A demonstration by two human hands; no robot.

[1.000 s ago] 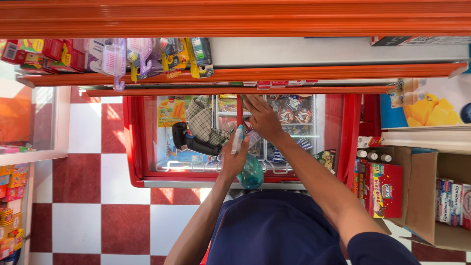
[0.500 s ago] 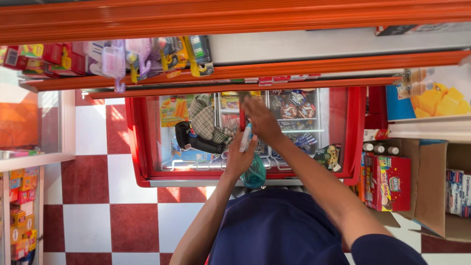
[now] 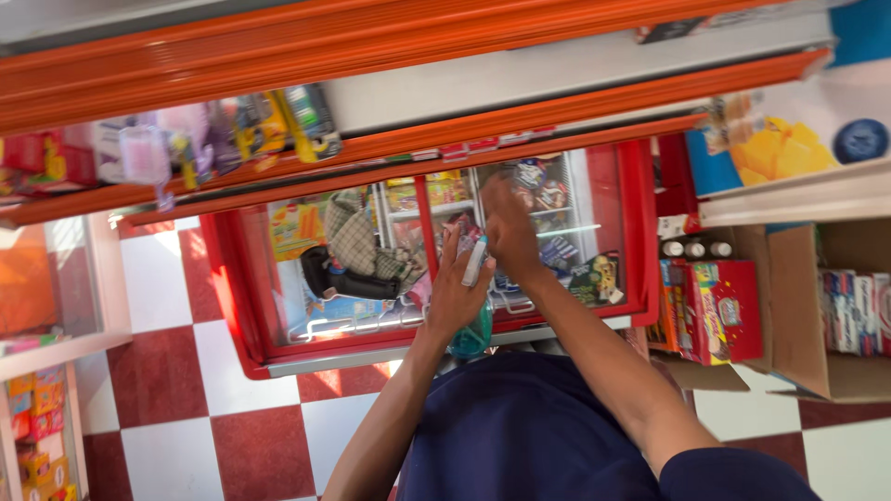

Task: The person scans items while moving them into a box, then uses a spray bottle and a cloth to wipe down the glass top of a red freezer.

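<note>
The red chest freezer (image 3: 232, 306) with sliding glass lids lies directly beyond both hands and holds assorted colourful packets; a dark handheld object and a checked cloth rest on the glass to the left of the hands. The left hand (image 3: 457, 292) is raised over the middle of the glass, fingers extended upward, with a slim white-and-blue pen-like item (image 3: 474, 263) gripped between them; whether the palm touches the glass cannot be determined. Just below this hand sits a teal rounded object (image 3: 471, 340), partly hidden by the wrist, its kind unclear. The right hand (image 3: 509, 227) is just beside and slightly beyond the left, back toward the camera, fingers curled down onto the lid area; what it grips, if anything, cannot be told. To the right of the hands an open cardboard box (image 3: 803, 371) contains stacked small cartons, and a red carton (image 3: 729, 311) stands near it with white-capped bottles behind. Beyond and to the left of the hands a shelf edge carries hanging packets (image 3: 223, 130). Near the left forearm, red and white floor tiles (image 3: 167, 390) are visible. Compared with half a second earlier, both hands occupy nearly the same place over the freezer; the left has lifted slightly and the pen-like item shows more clearly, while the view has tilted.
</note>
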